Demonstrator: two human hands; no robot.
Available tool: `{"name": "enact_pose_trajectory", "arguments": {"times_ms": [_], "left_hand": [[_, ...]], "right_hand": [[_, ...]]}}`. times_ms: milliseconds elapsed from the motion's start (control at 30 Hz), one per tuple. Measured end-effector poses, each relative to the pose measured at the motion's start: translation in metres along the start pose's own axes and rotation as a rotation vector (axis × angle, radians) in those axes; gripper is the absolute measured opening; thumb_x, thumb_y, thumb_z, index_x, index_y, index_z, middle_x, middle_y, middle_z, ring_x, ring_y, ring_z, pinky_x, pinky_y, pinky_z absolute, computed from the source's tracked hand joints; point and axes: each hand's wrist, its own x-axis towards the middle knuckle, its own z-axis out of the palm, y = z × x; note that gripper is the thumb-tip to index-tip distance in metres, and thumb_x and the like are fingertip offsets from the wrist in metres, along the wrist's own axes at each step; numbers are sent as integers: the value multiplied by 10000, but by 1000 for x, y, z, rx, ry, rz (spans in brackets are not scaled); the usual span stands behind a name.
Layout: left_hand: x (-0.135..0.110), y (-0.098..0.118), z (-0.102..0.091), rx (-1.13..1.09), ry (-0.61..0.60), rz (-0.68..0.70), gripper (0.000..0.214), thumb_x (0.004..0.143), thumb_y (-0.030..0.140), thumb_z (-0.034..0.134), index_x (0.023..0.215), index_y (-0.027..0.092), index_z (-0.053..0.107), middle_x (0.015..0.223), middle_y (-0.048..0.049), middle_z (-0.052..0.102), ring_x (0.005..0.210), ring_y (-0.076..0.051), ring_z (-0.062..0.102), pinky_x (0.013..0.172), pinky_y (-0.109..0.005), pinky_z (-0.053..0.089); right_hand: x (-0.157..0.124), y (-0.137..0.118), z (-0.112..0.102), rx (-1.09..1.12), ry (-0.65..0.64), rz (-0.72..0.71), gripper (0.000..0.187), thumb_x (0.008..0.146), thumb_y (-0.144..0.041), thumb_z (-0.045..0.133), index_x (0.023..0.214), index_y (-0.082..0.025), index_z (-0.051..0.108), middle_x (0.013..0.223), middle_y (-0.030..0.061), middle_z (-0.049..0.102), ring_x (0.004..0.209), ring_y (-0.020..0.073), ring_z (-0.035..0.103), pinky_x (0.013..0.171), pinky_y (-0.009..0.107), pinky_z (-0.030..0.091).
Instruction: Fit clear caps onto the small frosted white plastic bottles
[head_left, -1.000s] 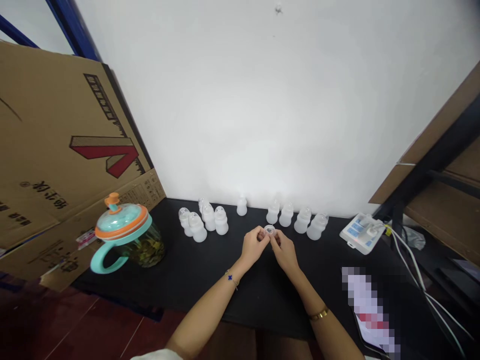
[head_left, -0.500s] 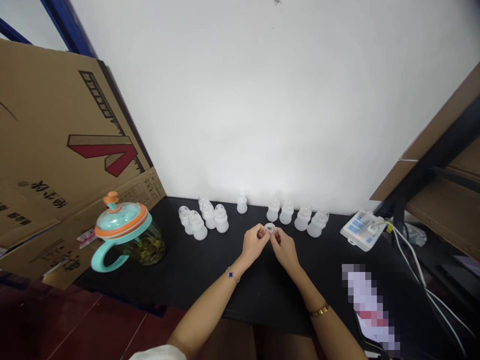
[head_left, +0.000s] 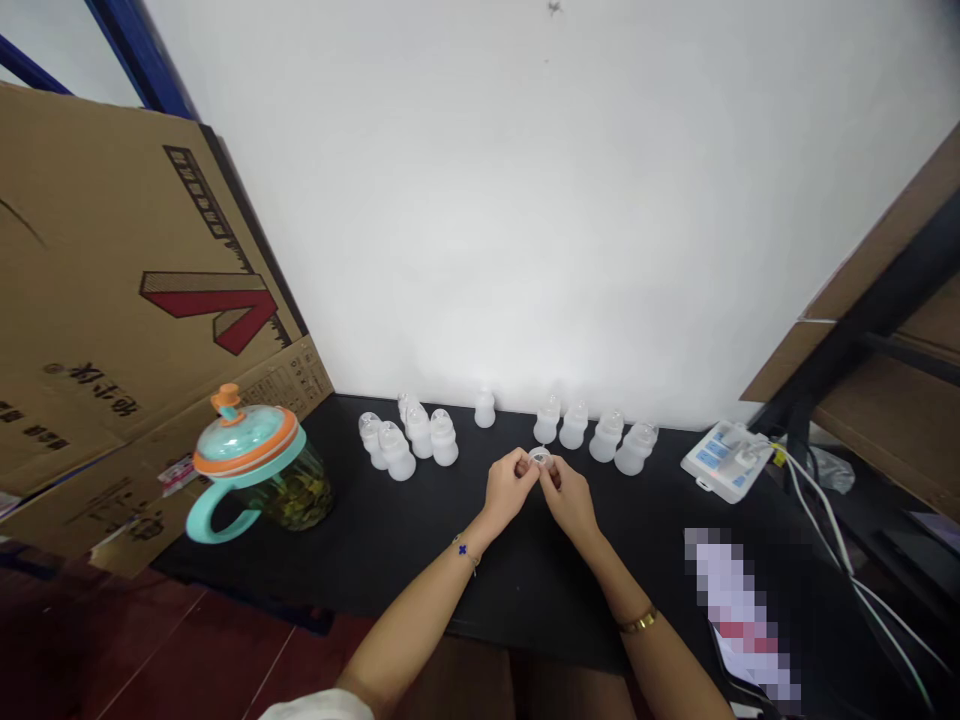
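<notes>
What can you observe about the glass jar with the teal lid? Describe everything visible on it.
The glass jar stands upright on the black tabletop, in front of a cardboard sheet. Its clear, rounded body holds yellow-green and brown pieces, too small to identify. It has a domed, translucent teal lid with an orange rim and an orange knob. A glossy teal loop handle curves out on the left. The lid is on.
</notes>
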Motion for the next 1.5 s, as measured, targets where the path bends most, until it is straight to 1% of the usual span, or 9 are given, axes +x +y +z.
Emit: {"name": "enact_pose_trajectory", "arguments": {"times_ms": [100, 233, 400, 533, 633, 733, 1067, 1200, 1500], "left_hand": [[1, 1, -2, -2, -4, 2, 242, 846, 342, 573, 661, 190, 541, 609, 53, 516, 591, -110, 473, 601, -224, 361], [3, 0, -3, 53, 16, 13, 196, 834, 313, 595, 680, 192, 584, 634, 45, 568, 602, -114, 515, 607, -225, 372], [3, 0, -3, 106, 29, 39, 166, 854, 309, 592, 742, 199, 646, 711, 21, 648, 638, -124, 573, 634, -232, 415], [3, 1, -4, -90, -19, 23, 201, 869, 375, 606, 848, 191, 685, 794, -8, 707, 685, -139, 634, 653, -239, 482], [3, 0, -2, -300, -78, -77, 285, 835, 445, 654, 898, 167, 672, 807, -42, 723, 701, -171, 670, 560, -234, 506], [4, -2, 1, -396, -87, -135, 327, 803, 468, 687, 896, 156, 659, 813, -61, 725, 710, -188, 679, 511, -228, 515], [2, -7, 3, -236, -6, -24, 244, 850, 413, 655, 794, 176, 640, 728, -14, 686, 661, -145, 621, 601, -227, 482], [1, -8, 4, -188, 7, 2, 236, 858, 402, 641, 783, 179, 631, 722, -6, 680, 660, -141, 611, 627, -230, 461], [1, -7, 4, -142, 5, -14, 176, 846, 352, 637, 801, 182, 625, 731, 2, 683, 669, -143, 612, 655, -243, 456]], "right_hand": [[1, 0, -1, 8, -3, -5, 322, 959, -470, 438, 951, -237, 661, 733, 14, 682, 635, 190, 621, 605, 266, 420], [2, 2, -2, 10, -12, 6, 352, 948, -469, 459, 1126, -238, 655, 835, 24, 724, 669, 196, 641, 624, 276, 441], [4, 7, -2, 16, -14, 9, 359, 950, -482, 446, 1097, -233, 659, 862, 40, 733, 700, 207, 655, 632, 284, 453], [4, 8, 0, 116, -12, 12, 369, 952, -496, 449, 1102, -221, 645, 829, 38, 723, 670, 200, 659, 610, 278, 473], [4, 8, 1, 161, 2, 8, 375, 950, -490, 452, 1125, -209, 630, 848, 46, 730, 664, 199, 666, 592, 273, 480], [4, 7, 1, 171, -9, 15, 386, 950, -485, 445, 1150, -207, 623, 859, 47, 733, 658, 197, 667, 583, 270, 484], [2, 6, 1, 117, -28, 11, 364, 971, -486, 425, 1106, -219, 633, 840, 43, 721, 705, 213, 672, 612, 271, 472], [2, 7, 2, 85, -9, -5, 356, 977, -473, 419, 1097, -219, 637, 855, 46, 726, 718, 216, 674, 642, 278, 464], [2, 9, 3, 36, 6, -9, 309, 976, -431, 427, 1079, -229, 638, 876, 41, 739, 753, 219, 692, 653, 273, 460]]}}
